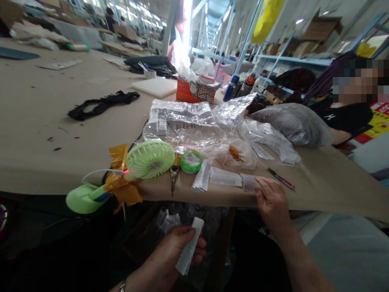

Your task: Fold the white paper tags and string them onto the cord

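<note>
My left hand [170, 249] is closed around a thin stack of white printed labels [191, 247], held upright at a slant below the table edge, thumb on top. My right hand [272, 200] is on the table near the front edge. Its fingertips are pressed together at the right end of a printed label [248, 182]. Left of that lies another label strip [225, 177], covered in small print. A fanned bundle of labels [202, 176] lies further left. Small scissors-like snips [281, 179] with a dark pink handle lie just right of my right hand.
A green fan [151, 160] is taped to the table edge. Near it are a soldering-iron-like tool [173, 180] and a round green tin [191, 162]. Clear plastic bags [188, 125] lie behind. A black cloth strip [103, 104] is at left. A co-worker [343, 117] sits at right.
</note>
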A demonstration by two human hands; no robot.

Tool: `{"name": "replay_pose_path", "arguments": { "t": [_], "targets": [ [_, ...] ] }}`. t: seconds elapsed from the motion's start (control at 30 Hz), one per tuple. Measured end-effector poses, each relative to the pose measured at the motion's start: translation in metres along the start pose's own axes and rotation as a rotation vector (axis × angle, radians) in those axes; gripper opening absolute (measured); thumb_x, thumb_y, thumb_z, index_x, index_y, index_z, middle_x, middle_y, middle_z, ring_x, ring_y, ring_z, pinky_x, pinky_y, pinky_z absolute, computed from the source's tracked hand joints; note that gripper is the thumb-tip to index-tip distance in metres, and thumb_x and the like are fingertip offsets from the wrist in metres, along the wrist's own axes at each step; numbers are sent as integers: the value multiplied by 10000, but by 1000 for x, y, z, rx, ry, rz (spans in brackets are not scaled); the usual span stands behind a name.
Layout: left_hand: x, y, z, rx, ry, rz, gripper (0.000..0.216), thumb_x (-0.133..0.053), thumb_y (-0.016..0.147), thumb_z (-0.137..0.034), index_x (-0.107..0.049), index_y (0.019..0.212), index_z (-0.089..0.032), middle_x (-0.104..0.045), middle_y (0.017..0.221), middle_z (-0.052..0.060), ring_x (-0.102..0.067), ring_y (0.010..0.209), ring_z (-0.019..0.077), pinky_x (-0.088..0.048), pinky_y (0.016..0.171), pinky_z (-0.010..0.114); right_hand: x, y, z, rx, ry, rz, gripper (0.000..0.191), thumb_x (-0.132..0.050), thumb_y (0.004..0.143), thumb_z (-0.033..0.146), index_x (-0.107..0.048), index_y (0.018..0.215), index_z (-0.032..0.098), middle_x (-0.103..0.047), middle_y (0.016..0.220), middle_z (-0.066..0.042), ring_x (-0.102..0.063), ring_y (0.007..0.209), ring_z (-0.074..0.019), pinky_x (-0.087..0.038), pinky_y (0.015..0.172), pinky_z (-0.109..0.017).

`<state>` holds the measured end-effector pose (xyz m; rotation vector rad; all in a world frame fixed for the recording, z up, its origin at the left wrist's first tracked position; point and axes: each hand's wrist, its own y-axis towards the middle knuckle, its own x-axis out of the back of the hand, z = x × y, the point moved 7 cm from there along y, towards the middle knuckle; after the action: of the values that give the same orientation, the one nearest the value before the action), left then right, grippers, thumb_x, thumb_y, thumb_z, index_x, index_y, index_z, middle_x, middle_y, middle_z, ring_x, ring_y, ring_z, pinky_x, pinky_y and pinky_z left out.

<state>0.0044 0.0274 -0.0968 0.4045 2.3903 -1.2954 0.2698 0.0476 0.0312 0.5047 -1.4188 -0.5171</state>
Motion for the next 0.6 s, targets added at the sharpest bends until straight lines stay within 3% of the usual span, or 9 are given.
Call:
{"name": "replay_pose_path", "arguments": {
  "t": [0.13,0.23,0.5,0.6],
  "targets": [
    [3,0,2,-5,-2,-13,157,-579,871,-246,-567,910,-94,-676,715,81,-662,608,162,-520,568,252,-1,-25,23,80,-181,79,354,-511,913,295,-597,1202,110,-643,1142,-159,-551,1070,-317,-433,923,-468],
    [2,-2,3,-8,-4,-6,173,-592,864,-255,-567,923,-94,-676,717,77,-663,614,163,-517,567,249,0,-32,30,112,-230,65,312,-504,913,207,-603,1199,132,-658,1154,-134,-570,1061,-295,-424,925,-448],
    [2,-5,5,-2,18,-2,185,-605,853,-268,-574,912,-96,-678,725,83,-657,608,158,-515,572,250,11,-26,17,180,-39,-95,201,-544,891,145,-669,1043,189,-720,993,-74,-652,912,-215,-494,852,-374],
    [-3,-7,1,2,39,1,180,-604,851,-266,-579,903,-96,-675,725,87,-649,595,156,-513,567,254,23,-25,19,178,28,-159,208,-565,877,136,-663,1048,205,-712,996,-75,-652,941,-220,-502,873,-407]
  ]
}}
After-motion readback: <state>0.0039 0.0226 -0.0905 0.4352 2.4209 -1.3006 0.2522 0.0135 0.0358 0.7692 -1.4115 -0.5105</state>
